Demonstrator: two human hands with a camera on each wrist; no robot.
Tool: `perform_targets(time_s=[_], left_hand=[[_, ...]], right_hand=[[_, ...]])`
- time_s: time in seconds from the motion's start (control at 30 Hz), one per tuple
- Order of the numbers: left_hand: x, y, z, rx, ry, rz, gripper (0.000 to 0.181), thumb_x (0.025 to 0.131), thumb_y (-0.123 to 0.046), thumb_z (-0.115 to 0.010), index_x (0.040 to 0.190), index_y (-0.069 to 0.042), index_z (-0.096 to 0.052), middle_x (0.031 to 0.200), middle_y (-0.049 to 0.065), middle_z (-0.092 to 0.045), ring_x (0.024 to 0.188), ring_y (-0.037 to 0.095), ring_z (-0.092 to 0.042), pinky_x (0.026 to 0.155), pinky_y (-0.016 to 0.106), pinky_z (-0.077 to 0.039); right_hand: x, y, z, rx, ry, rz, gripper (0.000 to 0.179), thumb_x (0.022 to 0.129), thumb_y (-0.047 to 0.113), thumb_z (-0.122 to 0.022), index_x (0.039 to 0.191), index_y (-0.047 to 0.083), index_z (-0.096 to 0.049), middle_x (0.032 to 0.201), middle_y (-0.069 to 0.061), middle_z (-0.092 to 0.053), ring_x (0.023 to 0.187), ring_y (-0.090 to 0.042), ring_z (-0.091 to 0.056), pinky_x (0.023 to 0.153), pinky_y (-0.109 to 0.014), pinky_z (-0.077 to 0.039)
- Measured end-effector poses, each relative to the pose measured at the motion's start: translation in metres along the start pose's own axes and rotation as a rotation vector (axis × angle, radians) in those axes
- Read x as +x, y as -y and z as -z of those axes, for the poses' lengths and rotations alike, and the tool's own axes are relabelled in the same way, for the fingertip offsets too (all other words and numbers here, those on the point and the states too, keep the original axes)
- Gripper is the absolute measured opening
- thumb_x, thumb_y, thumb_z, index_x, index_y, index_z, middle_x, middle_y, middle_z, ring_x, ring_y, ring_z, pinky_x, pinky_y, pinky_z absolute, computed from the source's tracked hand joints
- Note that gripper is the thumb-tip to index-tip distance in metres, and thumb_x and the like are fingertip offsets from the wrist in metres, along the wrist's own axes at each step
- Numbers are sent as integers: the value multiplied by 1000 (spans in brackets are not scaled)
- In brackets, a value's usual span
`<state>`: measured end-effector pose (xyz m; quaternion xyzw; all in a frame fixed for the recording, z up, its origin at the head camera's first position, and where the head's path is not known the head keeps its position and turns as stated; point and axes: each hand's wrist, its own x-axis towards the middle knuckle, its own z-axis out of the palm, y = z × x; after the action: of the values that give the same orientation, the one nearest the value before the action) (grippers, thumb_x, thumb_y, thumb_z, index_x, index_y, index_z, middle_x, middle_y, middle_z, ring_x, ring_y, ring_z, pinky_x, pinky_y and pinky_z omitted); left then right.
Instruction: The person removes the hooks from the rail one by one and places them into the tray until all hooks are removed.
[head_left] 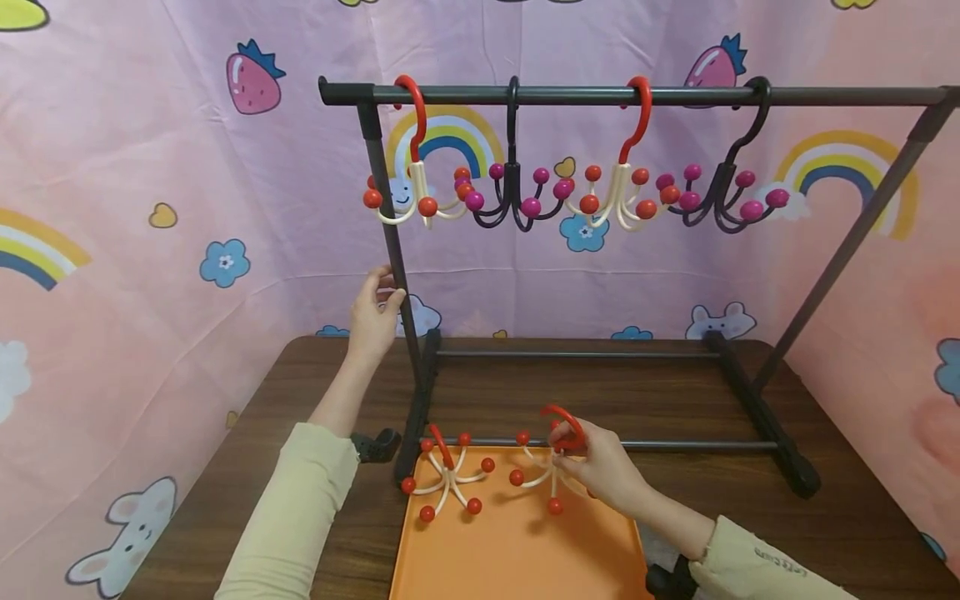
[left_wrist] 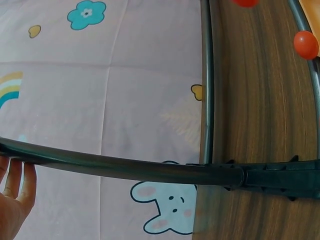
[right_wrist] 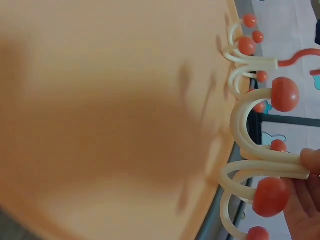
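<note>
My left hand (head_left: 372,325) grips the left upright post (head_left: 397,250) of a dark metal rack, its fingertips against the tube in the left wrist view. My right hand (head_left: 609,473) holds a cream multi-claw hanger (right_wrist: 272,156) by its stem, below the red hook. The claws end in red balls and point down, just above the orange tray (head_left: 525,558). A matching cream hanger (head_left: 448,477) stands on the tray to the left, hook up. From the top rail (head_left: 577,97) hang two cream hangers with red hooks, alternating with two black ones with magenta balls.
The rack's base bars (head_left: 697,446) cross the brown wooden table (head_left: 315,467), the front one along the tray's far edge. A printed pink cloth (head_left: 315,167) covers the walls behind and at both sides.
</note>
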<state>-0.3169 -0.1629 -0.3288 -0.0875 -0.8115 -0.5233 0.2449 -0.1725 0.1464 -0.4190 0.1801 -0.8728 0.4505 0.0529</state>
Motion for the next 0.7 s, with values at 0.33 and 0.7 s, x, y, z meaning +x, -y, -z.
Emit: perform_targets(time_s=[0.33, 0.7], left_hand=[[0, 0, -1, -1, 1, 3, 37, 92, -11, -52, 129, -11, -45, 114, 14, -54, 102, 26, -56, 86, 38, -50], [0, 1, -1, -27, -10, 8, 37, 91, -9, -52, 128, -9, -46, 114, 14, -54, 101, 25, -56, 84, 38, -50]], right_hand=[[10, -4, -33, 24, 55, 56, 23, 74, -2, -70, 93, 6, -59, 87, -3, -65, 82, -16, -65, 72, -24, -53], [15, -1, -59, 73, 62, 53, 22, 75, -2, -70, 92, 5, -58, 86, -3, -63, 88, -19, -65, 75, -24, -53]])
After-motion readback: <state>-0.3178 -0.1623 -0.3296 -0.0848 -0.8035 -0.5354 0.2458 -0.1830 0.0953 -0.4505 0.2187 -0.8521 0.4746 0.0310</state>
